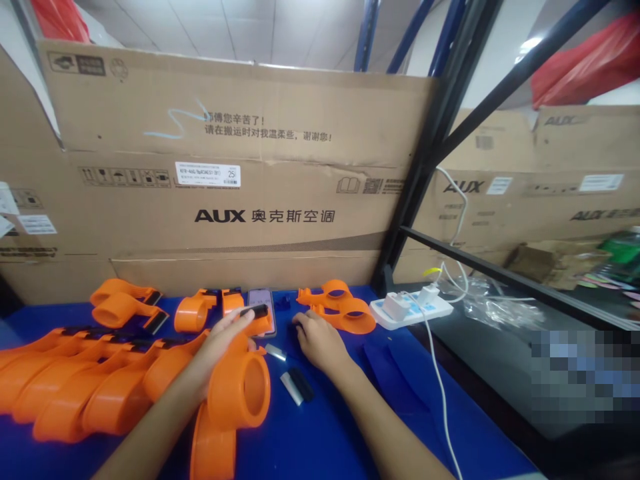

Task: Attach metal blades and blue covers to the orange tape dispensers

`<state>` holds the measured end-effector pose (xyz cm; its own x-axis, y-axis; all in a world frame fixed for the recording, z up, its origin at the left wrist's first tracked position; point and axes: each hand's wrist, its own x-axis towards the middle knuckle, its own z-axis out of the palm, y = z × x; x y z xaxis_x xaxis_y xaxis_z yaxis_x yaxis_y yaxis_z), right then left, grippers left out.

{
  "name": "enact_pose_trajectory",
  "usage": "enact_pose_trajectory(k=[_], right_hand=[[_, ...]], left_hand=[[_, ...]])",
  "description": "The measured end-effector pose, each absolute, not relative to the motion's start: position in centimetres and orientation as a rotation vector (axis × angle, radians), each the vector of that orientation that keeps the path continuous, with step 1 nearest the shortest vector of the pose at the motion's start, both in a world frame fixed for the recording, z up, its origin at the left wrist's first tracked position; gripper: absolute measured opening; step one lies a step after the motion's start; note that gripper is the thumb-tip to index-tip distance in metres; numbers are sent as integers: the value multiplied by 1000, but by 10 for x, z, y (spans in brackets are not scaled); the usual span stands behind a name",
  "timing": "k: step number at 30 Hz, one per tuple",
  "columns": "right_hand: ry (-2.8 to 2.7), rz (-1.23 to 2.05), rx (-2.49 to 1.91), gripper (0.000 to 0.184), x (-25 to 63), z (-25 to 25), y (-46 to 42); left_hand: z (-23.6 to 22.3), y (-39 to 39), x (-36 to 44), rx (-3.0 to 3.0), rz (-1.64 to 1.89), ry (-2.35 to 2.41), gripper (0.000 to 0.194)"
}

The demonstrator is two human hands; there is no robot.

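Observation:
My left hand is wrapped round an orange plastic tape dispenser, thumb near its black end piece. To its right, my right hand rests on the blue table, fingers curled down over a small dark part I cannot make out. A small metal blade lies between the hands. A grey strip and a black strip lie just below my right wrist.
A row of orange dispensers lies at the left; more orange parts sit at the back. A phone lies flat behind my left hand. A white power strip with cable sits right. Cardboard boxes wall the back.

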<state>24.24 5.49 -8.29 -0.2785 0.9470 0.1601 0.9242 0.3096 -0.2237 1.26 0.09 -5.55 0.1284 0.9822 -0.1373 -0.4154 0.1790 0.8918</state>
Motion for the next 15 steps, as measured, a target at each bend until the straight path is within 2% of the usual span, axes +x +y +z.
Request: enact_pose_trajectory(k=[7, 15], right_hand=[[-2305, 123, -1732, 40, 242, -86, 60], [-2292, 127, -1719, 30, 240, -89, 66]], left_hand=[[-58, 11, 10, 1081, 1045, 909, 49], [-50, -5, 18, 1170, 1069, 882, 41]])
